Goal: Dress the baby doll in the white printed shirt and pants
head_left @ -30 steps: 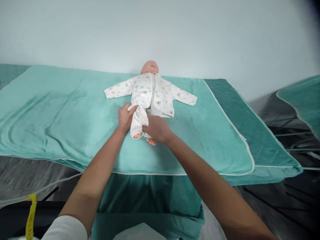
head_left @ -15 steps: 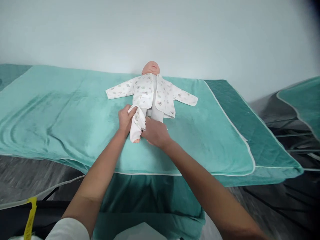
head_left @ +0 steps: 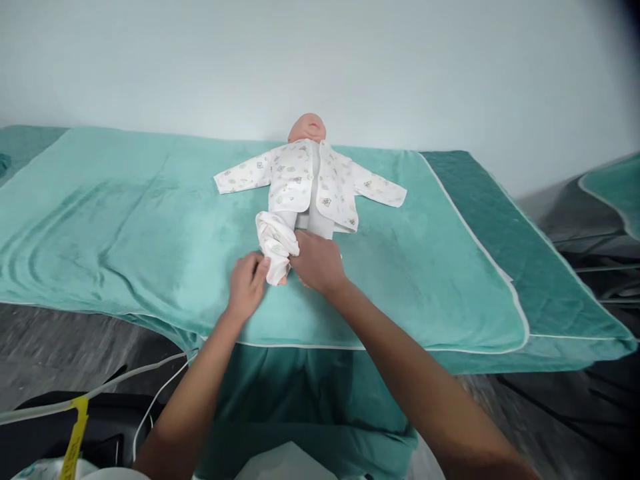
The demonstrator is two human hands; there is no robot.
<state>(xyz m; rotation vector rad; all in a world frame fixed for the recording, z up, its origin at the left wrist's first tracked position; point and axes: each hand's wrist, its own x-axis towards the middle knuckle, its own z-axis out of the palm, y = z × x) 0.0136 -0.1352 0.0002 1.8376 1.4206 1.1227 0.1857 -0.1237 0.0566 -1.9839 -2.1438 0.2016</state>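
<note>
A baby doll (head_left: 308,127) lies on its back on the green blanket (head_left: 400,287), head toward the wall. It wears a white patterned jacket (head_left: 291,180), open at the front, sleeves spread. White patterned trousers (head_left: 276,240) are bunched around its leg on the left side, with a bit of foot showing below. My left hand (head_left: 248,283) is at the lower left edge of the trousers, thumb and fingertips close together at the cloth. My right hand (head_left: 317,261) is closed at the right edge of the trousers, between the legs; its fingertips are hidden.
A pale wall (head_left: 320,60) rises behind the bed. A darker green cover (head_left: 545,287) shows at the right. At the lower left are a black object (head_left: 45,437), a pale tube (head_left: 125,377) and a yellow tag (head_left: 75,440).
My left hand has let go of the upper trousers and moved down toward the cuff. The cloth bunches more loosely around the leg. The view has shifted slightly.
</note>
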